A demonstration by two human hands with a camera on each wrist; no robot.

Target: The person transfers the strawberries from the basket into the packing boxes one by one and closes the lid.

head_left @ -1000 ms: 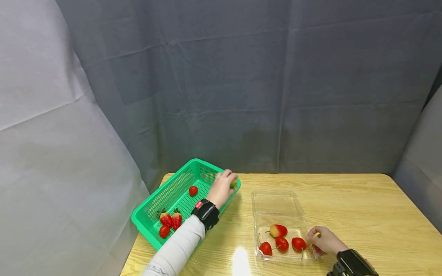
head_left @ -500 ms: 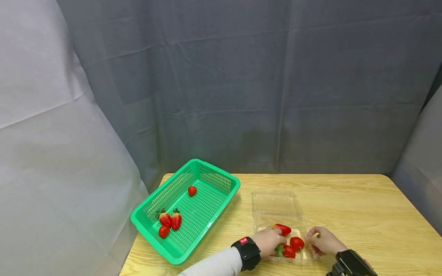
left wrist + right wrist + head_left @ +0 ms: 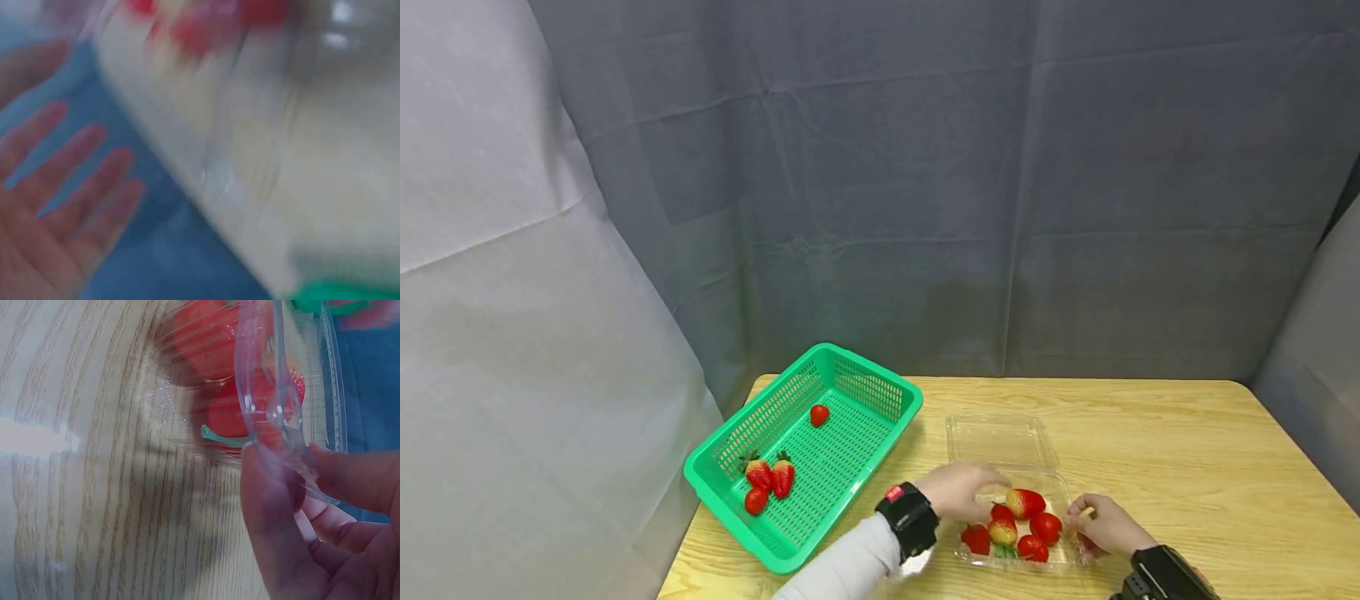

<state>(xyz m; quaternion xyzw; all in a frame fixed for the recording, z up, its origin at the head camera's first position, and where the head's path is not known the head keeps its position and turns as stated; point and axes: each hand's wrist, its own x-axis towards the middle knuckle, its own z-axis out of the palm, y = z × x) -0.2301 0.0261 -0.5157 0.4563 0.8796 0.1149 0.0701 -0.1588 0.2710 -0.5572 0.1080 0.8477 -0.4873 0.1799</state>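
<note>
A clear plastic clamshell box [image 3: 1060, 560] lies with its lid [image 3: 1000, 437] folded back, holding several red and yellow-red strawberries [image 3: 1026, 503]. My right hand [image 3: 1103, 523] pinches the box's right rim; the right wrist view shows thumb and fingers [image 3: 269, 500] on the clear edge. Over the box's left side hovers my left hand [image 3: 958, 490], fingers spread and nothing in them; the left wrist view is blurred, but its fingers [image 3: 81, 169] look straight. To the left stands a green plastic basket [image 3: 850, 500] with a few strawberries [image 3: 782, 479] inside.
A wooden table [image 3: 1187, 450] bears the basket and the box. A grey cloth [image 3: 880, 208] hangs behind it, with pale cloth at the left [image 3: 550, 375] and right sides. The basket sits close to the table's left edge.
My left hand went from the basket's right end to the box, released a strawberry there, and now draws back leftward. More strawberries lie in the box. My right hand stays on the rim.
</note>
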